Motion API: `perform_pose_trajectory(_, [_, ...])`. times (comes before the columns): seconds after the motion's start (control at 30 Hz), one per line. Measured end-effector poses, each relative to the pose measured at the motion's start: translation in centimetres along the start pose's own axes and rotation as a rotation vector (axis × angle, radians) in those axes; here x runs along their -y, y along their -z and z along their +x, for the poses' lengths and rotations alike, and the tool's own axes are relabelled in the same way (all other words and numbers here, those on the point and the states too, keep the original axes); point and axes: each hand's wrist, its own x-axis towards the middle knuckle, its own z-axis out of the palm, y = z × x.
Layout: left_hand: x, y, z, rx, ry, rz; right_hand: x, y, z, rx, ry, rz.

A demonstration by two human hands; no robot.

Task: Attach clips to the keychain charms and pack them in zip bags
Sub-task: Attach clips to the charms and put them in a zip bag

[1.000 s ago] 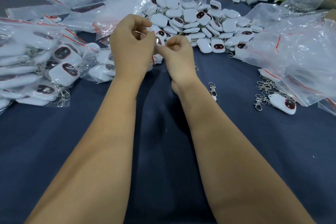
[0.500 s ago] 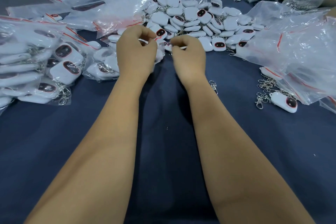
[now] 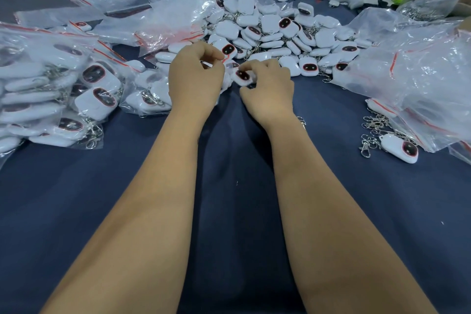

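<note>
Left hand [image 3: 195, 79] is curling its fingers and pinching what looks like the mouth of a clear zip bag [image 3: 224, 76] with a red seal strip; the bag itself is mostly hidden behind the hand. Right hand [image 3: 267, 84] is pinching a white charm [image 3: 242, 76] with a dark oval face, holding it just beside the left hand's fingertips. Judged step: packing, with the charm going into the bag mouth. Whether this charm is carrying a clip, cannot tell.

Next move is probably calling for the left hand keeping the mouth open while the right is pushing the charm fully in, then both pressing the seal along the red strip.

Farther out, a big pile of loose charms [image 3: 275, 30] is lying beyond the hands. Packed bags [image 3: 63, 89] are stacking at left. Empty zip bags [image 3: 420, 71] are lying at right, with loose clips [image 3: 372, 130] and one single charm [image 3: 400, 148] just near them. All are sitting on the dark blue cloth [image 3: 229, 211].
</note>
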Motion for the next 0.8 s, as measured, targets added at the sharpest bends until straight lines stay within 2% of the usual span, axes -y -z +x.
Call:
perform_pose_trajectory(0.17, [0.0,0.0,0.1,0.020,0.002,0.021,0.2,0.2,-0.2,0.007,-0.058,0.107])
perform_pose_trajectory(0.37, [0.4,-0.1,0.1,0.049,-0.025,0.053,0.3,0.1,0.0,0.047,-0.072,0.016])
perform_pose_trajectory(0.53, [0.4,-0.1,0.0,0.055,-0.031,0.069,0.1,0.3,-0.1,-0.013,-0.140,0.332])
perform_pose_trajectory(0.7, [0.3,-0.1,0.1,0.074,-0.030,0.090,0.8,0.5,-0.4,-0.150,-0.136,0.562])
perform_pose_trajectory(0.8, [0.2,-0.1,0.0,0.114,0.009,0.090,1.1,0.6,-0.3,-0.174,-0.205,0.756])
